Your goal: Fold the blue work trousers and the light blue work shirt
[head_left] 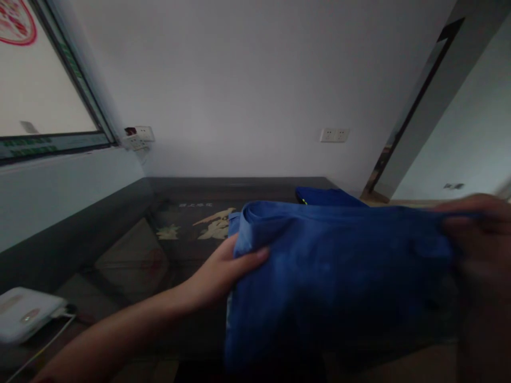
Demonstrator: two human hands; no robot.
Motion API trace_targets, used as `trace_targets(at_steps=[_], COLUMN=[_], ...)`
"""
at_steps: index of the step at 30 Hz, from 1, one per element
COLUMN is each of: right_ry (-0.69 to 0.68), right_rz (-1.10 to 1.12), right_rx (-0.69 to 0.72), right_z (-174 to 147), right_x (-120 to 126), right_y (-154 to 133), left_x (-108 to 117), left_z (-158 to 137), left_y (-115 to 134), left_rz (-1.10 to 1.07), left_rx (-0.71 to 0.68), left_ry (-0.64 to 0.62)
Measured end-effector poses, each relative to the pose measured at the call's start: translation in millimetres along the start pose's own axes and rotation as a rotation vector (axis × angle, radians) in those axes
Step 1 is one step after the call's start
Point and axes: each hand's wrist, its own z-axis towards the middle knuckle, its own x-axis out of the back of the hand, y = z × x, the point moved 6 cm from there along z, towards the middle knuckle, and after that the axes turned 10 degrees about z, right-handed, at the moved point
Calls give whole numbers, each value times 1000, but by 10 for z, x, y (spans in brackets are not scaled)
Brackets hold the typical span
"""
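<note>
A folded piece of blue cloth [331, 260], perhaps a garment, is held up in front of me over the dark table. At its left edge, my left hand [235, 266] pinches the layers, with the thumb on the near face and the fingers hidden behind. My right hand [479, 229] grips the upper right corner; it is blurred and dark. Folded layers curl at the upper left of the cloth, and its lower part hangs down in shadow. Behind it, a darker blue cloth [327, 196] lies on the table, partly covered from view.
The glossy dark table [187, 191] bears a flower picture and meets the wall. A white device [30, 314] with a cable sits at the left. Wall sockets [334, 135] are above the table. A window [48, 80] is at the left and a doorway [415, 101] at the right.
</note>
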Motion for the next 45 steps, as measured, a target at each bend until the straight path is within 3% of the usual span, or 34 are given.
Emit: trace_targets(at_steps=[1,3,5,8,11,14,18,22,25,28,31,34,38,45], right_ry=[151,38,-175,-401,-618,-700,-620,-524,-572,-661,-661,-657,-686,-707], right_rz=[33,120,152,98,94,150,90,43,53,34,-16,1,101,319], right_rx=[-17,-43,-77,-172,-294,-395,-425,-207,-69,-83,-250,-335,-401,-386], right_z=[158,447,624,640,433,237,280,611,806,893,935,962,955,934], right_x=[-139,-700,-1306,-2028,-2502,-2630,-2468,-2509,-2888,-3438,-3913,-4228,-4384,-4263], right_y=[32,171,411,915,1394,1707,1855,1577,1230,993,974,1024,1114,1129], left_x=[155,451,686,912,1036,1183,1466,1794,1986,1985,1920,1900,1938,1847], left_z=[102,298,474,634,653,656,811,1197,1547,1809,1922,1945,1946,1986], left_y=[-34,-171,-441,-1002,-1459,-1628,-1546,-1541,-1709,-1838,-1880,-1876,-1810,-1600], left_rz=[67,190,244,301,433,624,956,1001,890,829,813,784,716,507], left_rx=[-55,-135,-109,97,260,241,45,-72,26,40,5,-26,-86,-224], left_ry=[107,263,306,232,116,99,223,383,471,473,460,419,356,246])
